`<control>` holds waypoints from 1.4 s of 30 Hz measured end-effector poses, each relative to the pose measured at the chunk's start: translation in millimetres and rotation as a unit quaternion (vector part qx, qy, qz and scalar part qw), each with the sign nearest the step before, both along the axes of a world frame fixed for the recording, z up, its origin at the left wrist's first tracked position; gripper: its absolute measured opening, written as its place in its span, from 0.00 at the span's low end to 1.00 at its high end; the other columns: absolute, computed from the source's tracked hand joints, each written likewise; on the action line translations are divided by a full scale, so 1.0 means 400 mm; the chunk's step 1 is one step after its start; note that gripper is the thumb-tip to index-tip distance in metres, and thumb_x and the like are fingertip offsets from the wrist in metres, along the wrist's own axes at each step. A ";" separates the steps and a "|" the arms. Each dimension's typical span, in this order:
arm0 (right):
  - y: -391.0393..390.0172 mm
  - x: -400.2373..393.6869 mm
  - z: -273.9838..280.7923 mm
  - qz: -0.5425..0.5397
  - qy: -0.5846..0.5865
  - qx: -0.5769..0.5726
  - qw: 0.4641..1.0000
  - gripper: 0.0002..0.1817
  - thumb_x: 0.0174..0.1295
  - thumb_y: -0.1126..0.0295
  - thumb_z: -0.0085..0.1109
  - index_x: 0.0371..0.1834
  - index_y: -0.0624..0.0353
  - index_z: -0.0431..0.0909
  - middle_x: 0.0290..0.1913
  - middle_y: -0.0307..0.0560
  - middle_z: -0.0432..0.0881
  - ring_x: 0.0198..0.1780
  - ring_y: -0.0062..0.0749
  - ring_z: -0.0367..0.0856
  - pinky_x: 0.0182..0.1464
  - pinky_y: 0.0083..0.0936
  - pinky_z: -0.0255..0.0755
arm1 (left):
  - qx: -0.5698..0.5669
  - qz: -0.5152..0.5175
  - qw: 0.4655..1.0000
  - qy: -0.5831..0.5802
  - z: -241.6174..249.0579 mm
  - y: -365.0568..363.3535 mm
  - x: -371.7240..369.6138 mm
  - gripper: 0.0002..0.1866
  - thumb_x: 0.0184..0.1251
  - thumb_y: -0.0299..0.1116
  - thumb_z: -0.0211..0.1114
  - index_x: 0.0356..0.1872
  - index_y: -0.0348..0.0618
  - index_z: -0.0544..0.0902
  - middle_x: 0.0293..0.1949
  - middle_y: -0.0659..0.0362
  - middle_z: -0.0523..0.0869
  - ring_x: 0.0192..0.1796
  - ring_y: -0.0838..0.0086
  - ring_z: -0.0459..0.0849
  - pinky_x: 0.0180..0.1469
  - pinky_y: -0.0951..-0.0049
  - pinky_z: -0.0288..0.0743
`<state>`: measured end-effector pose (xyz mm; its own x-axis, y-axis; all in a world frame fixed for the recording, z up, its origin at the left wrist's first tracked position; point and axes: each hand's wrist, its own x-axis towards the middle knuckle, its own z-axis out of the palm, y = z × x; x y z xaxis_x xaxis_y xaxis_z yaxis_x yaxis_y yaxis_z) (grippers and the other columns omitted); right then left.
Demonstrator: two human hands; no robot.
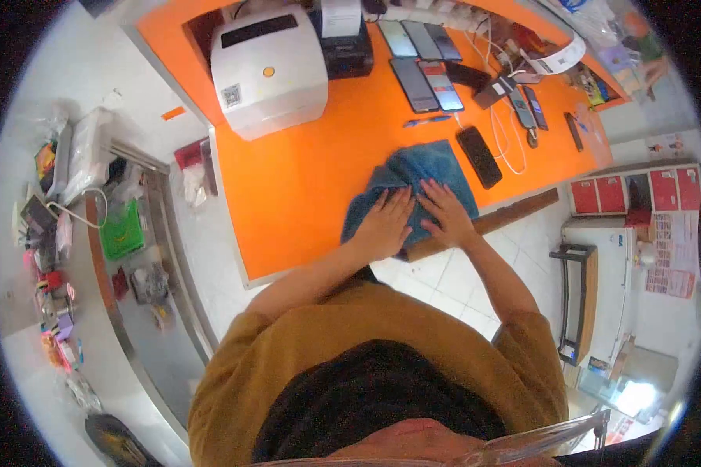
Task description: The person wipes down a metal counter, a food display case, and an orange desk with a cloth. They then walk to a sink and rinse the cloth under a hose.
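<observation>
A blue-green cloth (413, 167) lies bunched on the orange counter (288, 187), close to its front edge. Both of my hands rest on top of it, side by side. My left hand (385, 226) presses on the cloth's left part with its fingers stretched out. On the right part lies my right hand (447, 213), fingers spread and pointing away from me. Just right of the cloth is a black smartphone (479, 157). A blue pen (427, 121) lies beyond the cloth. What may be under the cloth is hidden.
A white label printer (269, 74) stands at the back left, beside a black device (344, 47) with paper in it. Several phones (414, 84) lie in rows at the back. White cables (508, 140) run across the right side. A wooden strip (514, 216) borders the counter's front.
</observation>
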<state>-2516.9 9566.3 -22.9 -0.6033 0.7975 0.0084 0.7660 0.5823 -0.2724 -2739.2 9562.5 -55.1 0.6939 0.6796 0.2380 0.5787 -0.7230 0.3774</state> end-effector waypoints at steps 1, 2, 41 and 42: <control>0.002 -0.006 0.002 -0.035 -0.028 0.017 0.999 0.30 0.61 0.53 0.53 0.66 0.51 0.65 0.73 0.52 0.54 0.74 0.51 0.49 0.71 0.52 0.44 | 0.005 -0.007 1.000 0.021 -0.001 0.011 0.003 0.33 0.67 0.44 0.50 0.66 0.29 0.61 0.70 0.44 0.58 0.73 0.57 0.54 0.72 0.53 0.47; -0.004 -0.021 0.000 -0.070 -0.055 0.032 0.996 0.29 0.63 0.50 0.50 0.66 0.47 0.66 0.73 0.51 0.53 0.74 0.51 0.48 0.72 0.52 0.43 | -0.002 0.003 1.000 0.010 -0.004 0.013 0.002 0.33 0.67 0.45 0.50 0.66 0.30 0.61 0.70 0.44 0.58 0.73 0.57 0.54 0.72 0.53 0.47; 0.380 -0.184 -0.111 0.038 0.055 0.069 0.995 0.28 0.64 0.66 0.41 0.65 0.72 0.60 0.72 0.59 0.55 0.74 0.46 0.50 0.74 0.36 0.44 | -0.014 0.340 0.927 0.159 -0.016 0.252 0.022 0.30 0.70 0.39 0.42 0.70 0.36 0.55 0.73 0.51 0.53 0.76 0.62 0.45 0.74 0.53 0.41; 0.409 -0.191 -0.108 0.031 0.067 0.070 0.995 0.29 0.64 0.66 0.41 0.65 0.72 0.60 0.72 0.59 0.55 0.74 0.46 0.50 0.74 0.36 0.44 | -0.011 0.341 0.928 0.150 -0.020 0.284 0.017 0.30 0.70 0.39 0.42 0.70 0.36 0.55 0.73 0.52 0.53 0.76 0.63 0.45 0.74 0.54 0.41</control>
<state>-2593.3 9730.1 -66.3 -0.6369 0.7445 0.2002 0.6903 0.6663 -0.2819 -2732.4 9676.2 -63.0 0.1334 0.9875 0.0842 0.9802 -0.1440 0.1357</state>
